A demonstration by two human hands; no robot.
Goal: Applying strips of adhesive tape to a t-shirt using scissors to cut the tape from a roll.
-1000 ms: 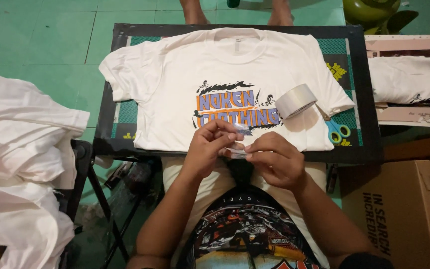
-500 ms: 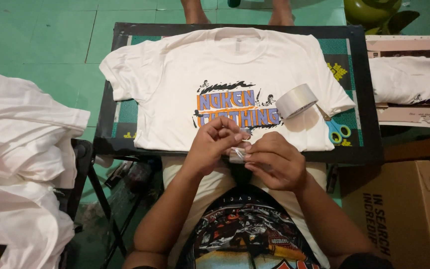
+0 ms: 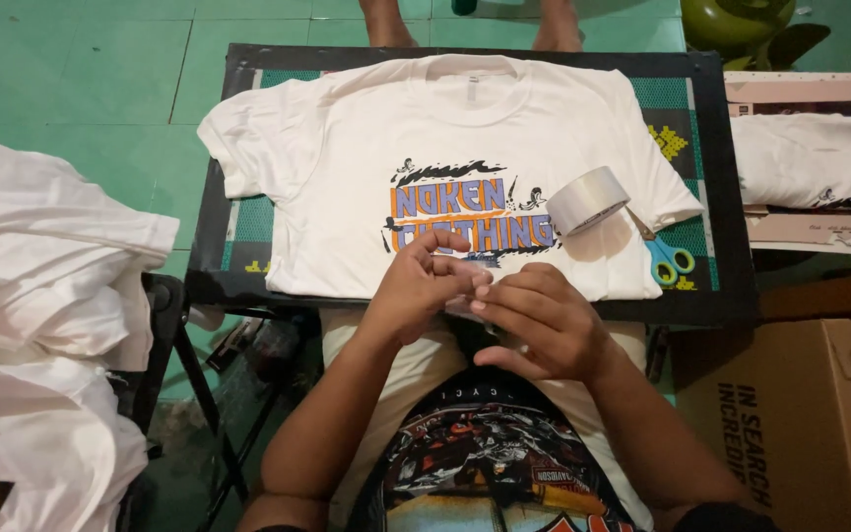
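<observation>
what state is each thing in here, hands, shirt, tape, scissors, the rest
left hand: fingers curled, pinching a small clear piece with the right hand
right hand: fingertips meet the left hand's at the board's near edge
printed t-shirt: spread flat, print up, on the board
tape roll: lying tilted on the shirt
scissors: closed, flat on the board
shirt pile: heaped, unfolded
folded shirt: folded
cardboard box: flaps closed

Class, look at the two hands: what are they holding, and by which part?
Left hand and right hand pinch something small and pale between their fingertips; what it is and which part cannot be told.
</observation>
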